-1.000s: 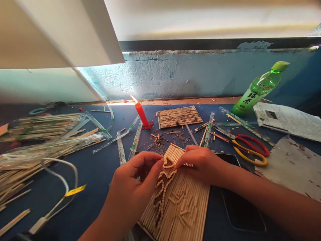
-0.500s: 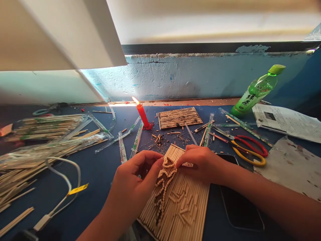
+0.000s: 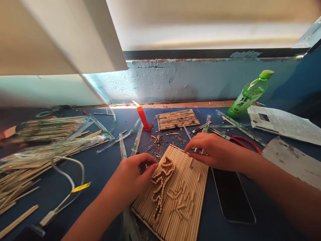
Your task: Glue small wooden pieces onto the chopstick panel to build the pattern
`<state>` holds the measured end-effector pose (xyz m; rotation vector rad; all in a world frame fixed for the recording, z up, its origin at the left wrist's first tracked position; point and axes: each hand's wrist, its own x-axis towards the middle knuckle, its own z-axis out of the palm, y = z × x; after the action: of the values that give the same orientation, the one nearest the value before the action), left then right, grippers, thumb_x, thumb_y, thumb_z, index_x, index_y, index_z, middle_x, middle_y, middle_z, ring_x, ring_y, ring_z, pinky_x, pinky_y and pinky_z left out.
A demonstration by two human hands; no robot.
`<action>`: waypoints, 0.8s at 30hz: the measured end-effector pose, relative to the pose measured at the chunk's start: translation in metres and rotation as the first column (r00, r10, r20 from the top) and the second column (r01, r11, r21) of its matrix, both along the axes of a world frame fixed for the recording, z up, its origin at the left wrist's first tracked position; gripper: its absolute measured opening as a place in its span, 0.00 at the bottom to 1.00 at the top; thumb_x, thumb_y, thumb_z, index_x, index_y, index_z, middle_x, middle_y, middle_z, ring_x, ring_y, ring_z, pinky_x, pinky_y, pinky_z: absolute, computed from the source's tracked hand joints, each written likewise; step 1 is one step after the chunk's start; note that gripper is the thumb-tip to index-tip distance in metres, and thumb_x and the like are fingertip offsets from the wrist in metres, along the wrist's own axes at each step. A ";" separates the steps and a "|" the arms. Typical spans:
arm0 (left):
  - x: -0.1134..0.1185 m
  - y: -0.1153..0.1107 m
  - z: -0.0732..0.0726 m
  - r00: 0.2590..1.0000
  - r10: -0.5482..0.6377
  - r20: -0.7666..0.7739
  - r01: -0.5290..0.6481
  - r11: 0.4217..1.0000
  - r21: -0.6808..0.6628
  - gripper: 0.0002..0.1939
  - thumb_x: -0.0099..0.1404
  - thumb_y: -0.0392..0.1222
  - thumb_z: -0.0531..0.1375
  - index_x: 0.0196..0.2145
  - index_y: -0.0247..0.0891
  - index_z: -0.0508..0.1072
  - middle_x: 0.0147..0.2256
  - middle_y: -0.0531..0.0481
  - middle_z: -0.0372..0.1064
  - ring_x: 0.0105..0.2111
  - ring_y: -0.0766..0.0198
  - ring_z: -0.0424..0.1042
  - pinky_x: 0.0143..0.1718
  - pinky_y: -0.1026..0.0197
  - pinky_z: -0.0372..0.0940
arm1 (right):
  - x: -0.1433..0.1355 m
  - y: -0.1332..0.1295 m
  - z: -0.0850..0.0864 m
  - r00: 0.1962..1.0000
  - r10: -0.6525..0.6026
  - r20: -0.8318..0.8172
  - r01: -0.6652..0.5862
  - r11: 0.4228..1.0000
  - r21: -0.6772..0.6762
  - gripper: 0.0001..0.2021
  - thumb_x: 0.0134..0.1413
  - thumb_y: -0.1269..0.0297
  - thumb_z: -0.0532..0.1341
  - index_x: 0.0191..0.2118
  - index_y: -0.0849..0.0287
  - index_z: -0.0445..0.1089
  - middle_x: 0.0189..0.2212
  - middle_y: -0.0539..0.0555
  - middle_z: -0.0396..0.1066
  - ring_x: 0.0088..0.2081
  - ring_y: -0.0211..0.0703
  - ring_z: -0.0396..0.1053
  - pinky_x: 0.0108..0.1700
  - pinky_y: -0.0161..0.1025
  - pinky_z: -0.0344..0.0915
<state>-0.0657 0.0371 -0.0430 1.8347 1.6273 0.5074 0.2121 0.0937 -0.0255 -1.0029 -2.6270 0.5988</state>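
A board of thin wooden sticks laid side by side [image 3: 185, 187] lies slanted in front of me. A wavy outline of small round stick pieces [image 3: 163, 180] is on its left half, around a darker brown patch. My left hand [image 3: 136, 174] is at the board's upper left edge, thumb and index tips together beside the outline. Whatever they might hold is too small to see. My right hand [image 3: 213, 150] hovers over the board's upper right, thumb and index apart, nothing visible between them. Short cut stick pieces [image 3: 182, 204] lie loose on the board's lower right.
A lit red candle [image 3: 142, 117] stands behind the board, near a smaller stick panel [image 3: 178, 119]. Red-handled scissors [image 3: 247, 142], a phone [image 3: 233, 197] and a green bottle [image 3: 247, 97] are at right. Stick bundles [image 3: 52, 129] and a white cable [image 3: 81, 170] lie left.
Both hands have drawn away from the top of the outline, the left one to the left, the right one to the right and up. The outline's upper end is now uncovered. The view shifted slightly.
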 end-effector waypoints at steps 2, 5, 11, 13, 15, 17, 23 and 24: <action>0.001 -0.001 -0.002 1.000 -0.017 0.003 0.017 1.000 0.000 0.12 0.64 0.49 0.57 0.35 0.44 0.79 0.28 0.51 0.76 0.25 0.61 0.70 0.25 0.62 0.63 | 0.005 -0.003 -0.003 0.996 0.037 0.077 -0.033 0.998 -0.049 0.08 0.59 0.68 0.61 0.43 0.53 0.75 0.38 0.53 0.74 0.38 0.42 0.71 0.39 0.37 0.64; 0.003 -0.002 -0.004 0.999 -0.044 -0.006 0.044 0.999 -0.013 0.14 0.65 0.50 0.56 0.35 0.43 0.79 0.28 0.50 0.76 0.26 0.60 0.71 0.27 0.61 0.63 | 0.007 -0.007 -0.014 0.989 0.018 0.145 -0.014 0.999 -0.030 0.07 0.61 0.71 0.58 0.39 0.56 0.74 0.35 0.53 0.72 0.35 0.40 0.70 0.37 0.36 0.62; 0.003 -0.003 -0.006 0.997 -0.059 -0.051 0.062 0.996 0.067 0.16 0.66 0.51 0.53 0.34 0.43 0.78 0.26 0.51 0.75 0.25 0.60 0.69 0.27 0.61 0.62 | 0.013 -0.017 -0.019 0.978 0.012 0.210 -0.055 0.978 0.199 0.08 0.63 0.71 0.56 0.35 0.60 0.73 0.32 0.55 0.69 0.31 0.39 0.65 0.35 0.36 0.59; 0.002 -0.004 -0.007 0.998 -0.050 -0.041 0.054 0.994 0.097 0.16 0.65 0.52 0.54 0.33 0.43 0.78 0.27 0.51 0.75 0.26 0.60 0.70 0.27 0.61 0.62 | 0.019 -0.022 -0.013 0.981 -0.020 0.194 -0.036 0.959 0.282 0.08 0.63 0.72 0.56 0.38 0.60 0.73 0.33 0.56 0.70 0.34 0.41 0.66 0.38 0.37 0.60; 0.001 -0.004 -0.006 0.999 -0.031 -0.035 0.035 0.992 0.117 0.15 0.64 0.52 0.56 0.33 0.43 0.78 0.27 0.51 0.75 0.26 0.59 0.71 0.28 0.60 0.62 | 0.029 -0.027 -0.006 0.980 -0.100 0.170 0.034 0.935 0.353 0.09 0.63 0.72 0.55 0.40 0.60 0.73 0.35 0.57 0.71 0.37 0.43 0.67 0.41 0.39 0.60; 0.001 -0.005 -0.004 0.999 -0.010 -0.031 0.015 0.990 0.139 0.15 0.64 0.52 0.56 0.33 0.43 0.78 0.26 0.51 0.75 0.26 0.59 0.71 0.29 0.60 0.62 | 0.042 -0.032 -0.003 0.966 -0.207 0.156 0.128 0.905 0.406 0.09 0.63 0.70 0.55 0.41 0.59 0.73 0.37 0.57 0.72 0.39 0.45 0.68 0.43 0.41 0.61; 0.005 -0.007 0.005 0.999 0.050 -0.008 -0.047 0.975 0.216 0.15 0.64 0.52 0.56 0.34 0.41 0.78 0.26 0.52 0.75 0.25 0.62 0.68 0.27 0.62 0.60 | 0.094 -0.026 -0.027 0.825 -0.524 0.214 0.412 0.815 0.406 0.11 0.62 0.66 0.55 0.40 0.58 0.74 0.38 0.58 0.73 0.37 0.47 0.71 0.36 0.40 0.63; 0.006 -0.007 0.005 0.998 0.057 -0.002 -0.056 0.973 0.223 0.16 0.65 0.53 0.56 0.34 0.41 0.78 0.26 0.52 0.75 0.24 0.63 0.68 0.27 0.62 0.60 | 0.100 -0.025 -0.030 0.817 -0.540 0.203 0.437 0.809 0.393 0.11 0.61 0.67 0.55 0.42 0.58 0.74 0.40 0.59 0.73 0.38 0.47 0.71 0.38 0.41 0.63</action>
<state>-0.0598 0.0296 -0.0376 1.9573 1.6896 0.7346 0.3116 0.0684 -0.0554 -1.6884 -2.4139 -0.1333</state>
